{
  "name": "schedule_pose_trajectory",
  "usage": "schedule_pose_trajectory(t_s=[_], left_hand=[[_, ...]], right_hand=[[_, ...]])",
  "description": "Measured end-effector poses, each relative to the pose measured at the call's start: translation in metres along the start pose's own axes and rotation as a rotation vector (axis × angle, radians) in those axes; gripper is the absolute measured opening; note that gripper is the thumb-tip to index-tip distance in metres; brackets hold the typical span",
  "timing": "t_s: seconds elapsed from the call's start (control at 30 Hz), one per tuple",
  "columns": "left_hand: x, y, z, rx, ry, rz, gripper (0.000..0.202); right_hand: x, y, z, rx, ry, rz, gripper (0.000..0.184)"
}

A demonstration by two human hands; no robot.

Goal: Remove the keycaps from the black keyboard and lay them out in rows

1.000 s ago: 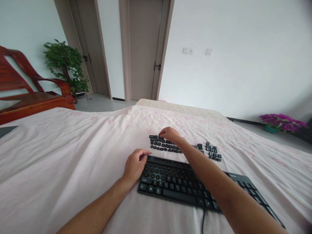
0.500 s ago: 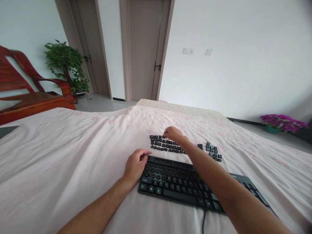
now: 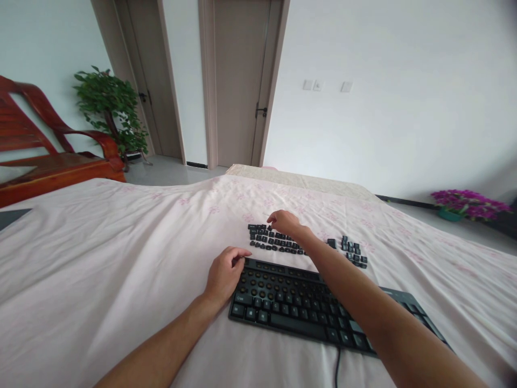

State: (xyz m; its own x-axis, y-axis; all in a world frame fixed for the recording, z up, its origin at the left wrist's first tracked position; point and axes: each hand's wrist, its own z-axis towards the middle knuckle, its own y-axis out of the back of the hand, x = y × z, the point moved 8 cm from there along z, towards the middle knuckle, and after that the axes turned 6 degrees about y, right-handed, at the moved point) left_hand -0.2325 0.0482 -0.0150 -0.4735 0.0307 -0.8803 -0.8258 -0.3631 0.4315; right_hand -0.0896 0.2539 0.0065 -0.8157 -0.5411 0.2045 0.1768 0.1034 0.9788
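Beyond the far edge of the black computer keyboard [image 3: 301, 300], a block of loose keycaps [image 3: 277, 242] lies in several rows on the floral cloth [image 3: 169, 258]. The right hand [image 3: 285, 222] is positioned above the far left part of this block, with its fingertips just beside the top-row caps. The nearest caps lie directly below the fingertips and slightly toward the wearer. The spread between thumb and forefinger appears narrow; whether a cap is held between them cannot be told.

The left hand [image 3: 224, 275] is at the keyboard's far left corner, thumb and forefinger close together and touching the housing. Whether it grips the corner or only rests there cannot be told. Of the two, the right hand is nearer to the loose caps; the left is nearer to the exposed key mounts [image 3: 260, 284].

The long axis of the keyboard runs left to right, with its right end angled toward the wearer. The keycap rows follow roughly the same direction. The right forearm [image 3: 355, 291] crosses above the keyboard diagonally and hides part of its right half, along with part of the cap rows. A smaller keycap group [image 3: 350, 249] lies to the right of the forearm.
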Motion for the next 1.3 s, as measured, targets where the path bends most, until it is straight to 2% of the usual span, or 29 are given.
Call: schedule_pose_trajectory(t_s=[0.53,0.7,0.83,0.9,0.97,1.03,1.13,1.23,1.3], left_hand=[[-0.002,0.001,-0.001,-0.004,-0.009,0.004,0.027],[-0.003,0.001,-0.002,-0.002,-0.019,0.002,0.026],[-0.005,0.002,-0.005,-0.009,-0.038,0.016,0.026],[-0.010,0.003,-0.008,-0.017,-0.064,0.047,0.026],[-0.018,0.003,-0.012,-0.020,-0.119,0.091,0.025],[-0.028,0.001,-0.018,-0.001,-0.173,0.126,0.025],[-0.040,-0.005,-0.022,0.072,-0.189,0.160,0.025],[-0.053,-0.015,-0.021,0.194,-0.171,0.169,0.024],[-0.063,-0.025,-0.020,0.312,-0.196,0.203,0.023]], right_hand=[[0.003,0.003,-0.005,-0.015,-0.004,0.104,0.035],[0.004,0.016,-0.017,-0.088,-0.033,0.166,0.024],[0.012,0.038,-0.048,-0.122,0.003,0.289,0.054],[0.027,0.053,-0.074,-0.157,0.143,0.434,0.062],[0.039,0.062,-0.103,-0.180,0.215,0.452,0.064],[0.045,0.062,-0.131,-0.181,0.224,0.504,0.060],[0.048,0.049,-0.163,-0.209,0.197,0.738,0.049],[0.050,0.035,-0.180,-0.243,0.211,0.934,0.040],[0.056,0.029,-0.185,-0.250,0.268,0.973,0.037]])
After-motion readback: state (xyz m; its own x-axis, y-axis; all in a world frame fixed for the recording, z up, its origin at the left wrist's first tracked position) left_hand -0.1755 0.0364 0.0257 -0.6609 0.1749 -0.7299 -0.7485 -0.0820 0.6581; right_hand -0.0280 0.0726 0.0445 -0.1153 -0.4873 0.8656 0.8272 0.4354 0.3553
